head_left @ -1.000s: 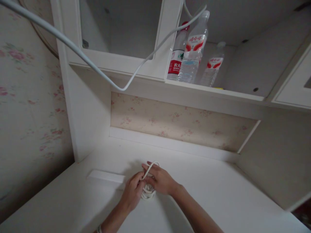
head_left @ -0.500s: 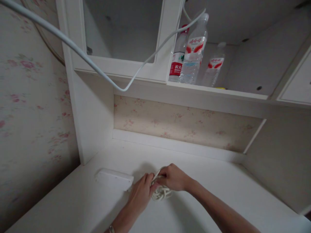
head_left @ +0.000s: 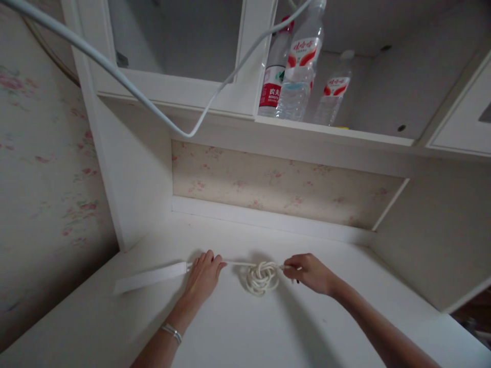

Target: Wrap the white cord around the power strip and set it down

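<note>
A white power strip (head_left: pixel 153 277) lies at the left of the white desktop, its cord leaving from the right end. My left hand (head_left: pixel 205 271) is closed on the cord just beside the strip. Between my hands the white cord (head_left: pixel 262 277) is bundled in a knotted coil, with a straight stretch running from it to my left hand. My right hand (head_left: pixel 307 272) pinches the cord's other end on the far side of the coil. A small dark tip shows under those fingers, perhaps a plug prong.
Above the white desktop (head_left: pixel 238 337), an open shelf holds a red-capped bottle (head_left: pixel 273 82) and two clear bottles, one taller (head_left: pixel 301 71), one smaller (head_left: pixel 333 92). A thick white cable (head_left: pixel 184 133) hangs across the cabinet front. Floral wallpaper covers the left wall.
My hands have moved apart, drawing the cord straight on the left of the coil. The power strip has shifted left and turned. My view has tilted slightly.
</note>
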{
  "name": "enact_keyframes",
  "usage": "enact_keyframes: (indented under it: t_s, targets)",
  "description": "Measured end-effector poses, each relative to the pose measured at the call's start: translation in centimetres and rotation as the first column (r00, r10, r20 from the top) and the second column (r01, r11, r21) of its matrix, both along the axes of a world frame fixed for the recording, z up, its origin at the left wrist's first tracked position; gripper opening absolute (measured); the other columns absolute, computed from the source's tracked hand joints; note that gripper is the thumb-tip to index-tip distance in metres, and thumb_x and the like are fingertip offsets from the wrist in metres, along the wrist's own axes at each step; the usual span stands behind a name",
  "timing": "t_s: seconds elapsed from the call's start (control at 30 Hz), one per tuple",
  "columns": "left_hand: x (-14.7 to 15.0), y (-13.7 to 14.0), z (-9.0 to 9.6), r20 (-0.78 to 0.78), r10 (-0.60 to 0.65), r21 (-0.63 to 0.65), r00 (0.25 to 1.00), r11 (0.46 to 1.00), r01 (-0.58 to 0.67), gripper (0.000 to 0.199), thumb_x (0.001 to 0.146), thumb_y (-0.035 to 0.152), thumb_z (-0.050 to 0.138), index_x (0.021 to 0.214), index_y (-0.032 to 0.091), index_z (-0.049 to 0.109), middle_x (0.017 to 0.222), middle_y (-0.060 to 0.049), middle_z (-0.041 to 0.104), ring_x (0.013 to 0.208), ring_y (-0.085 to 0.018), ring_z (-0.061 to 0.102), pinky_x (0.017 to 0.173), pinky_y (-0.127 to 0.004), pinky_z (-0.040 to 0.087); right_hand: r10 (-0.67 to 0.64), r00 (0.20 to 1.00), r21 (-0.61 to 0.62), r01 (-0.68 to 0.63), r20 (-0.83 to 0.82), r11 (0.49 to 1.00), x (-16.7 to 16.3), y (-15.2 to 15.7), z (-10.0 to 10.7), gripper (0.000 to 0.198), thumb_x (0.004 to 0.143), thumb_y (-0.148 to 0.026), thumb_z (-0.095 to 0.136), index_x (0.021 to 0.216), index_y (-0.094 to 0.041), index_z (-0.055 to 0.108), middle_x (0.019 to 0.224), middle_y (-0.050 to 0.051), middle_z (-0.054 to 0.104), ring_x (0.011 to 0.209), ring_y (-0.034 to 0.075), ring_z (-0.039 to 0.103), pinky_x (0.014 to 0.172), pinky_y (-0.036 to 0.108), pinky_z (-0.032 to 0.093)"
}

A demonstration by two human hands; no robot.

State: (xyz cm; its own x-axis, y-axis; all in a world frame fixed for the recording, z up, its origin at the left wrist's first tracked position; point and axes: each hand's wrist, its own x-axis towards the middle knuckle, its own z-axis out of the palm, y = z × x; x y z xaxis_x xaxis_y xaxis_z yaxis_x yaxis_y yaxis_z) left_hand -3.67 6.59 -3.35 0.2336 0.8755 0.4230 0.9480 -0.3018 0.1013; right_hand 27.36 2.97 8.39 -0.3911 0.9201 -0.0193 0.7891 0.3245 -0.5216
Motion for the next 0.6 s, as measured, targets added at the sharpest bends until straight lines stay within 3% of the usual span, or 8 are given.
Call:
enact_keyframes:
  t_s: [0.13,0.3,0.47,0.6]
  targets:
    - [0.4,0.1,0.0,-0.001,0.064,0.029,0.998,0.998,-0.064,0.031,0.095,0.037,0.035,0.089,0.023,0.062,0.090,-0.005,0.053,0.086,-0.022,0.049,0.073,-0.034,0.034,-0.138,0.979,0.329,0.083,0.147,0.940,-1.8,-0.5,-2.6,0.024,0.087,-0.034,0.045,0.080,-0.022,0.065,0.078,0.002,0.063,0.072,0.015,0.056,0.067,0.024,0.037]
    - [-0.3,1.7,0.0,-0.035,0.133,0.054,0.990,0.990,-0.131,0.031,0.095,0.033,0.033,0.093,0.024,0.063,0.093,-0.006,0.053,0.089,-0.023,0.049,0.074,-0.035,0.035,-0.199,0.979,0.443,0.160,0.043,0.882,-4.9,-0.3,-6.0,0.026,0.091,-0.037,0.041,0.090,-0.022,0.063,0.083,0.004,0.062,0.078,0.016,0.055,0.073,0.025,0.038]
    - [-0.8,5.6,0.6,-0.129,0.159,-0.068,0.979,0.983,-0.169,0.030,0.094,0.028,0.034,0.094,0.023,0.064,0.103,-0.008,0.054,0.100,-0.024,0.050,0.080,-0.037,0.037,-0.306,0.944,0.355,0.331,-0.125,0.874,-8.2,1.4,-8.9,0.026,0.088,-0.038,0.045,0.092,-0.020,0.064,0.087,0.005,0.065,0.083,0.017,0.056,0.073,0.024,0.037]
    - [-2.3,8.7,0.9,-0.133,0.178,-0.143,0.975,0.970,-0.196,0.030,0.094,0.027,0.034,0.096,0.020,0.063,0.105,-0.010,0.057,0.097,-0.022,0.055,0.079,-0.034,0.041,-0.318,0.935,0.051,0.329,-0.159,0.943,-10.6,4.0,-10.9,0.033,0.085,-0.043,0.048,0.075,-0.017,0.065,0.068,0.003,0.063,0.063,0.014,0.052,0.055,0.023,0.032]
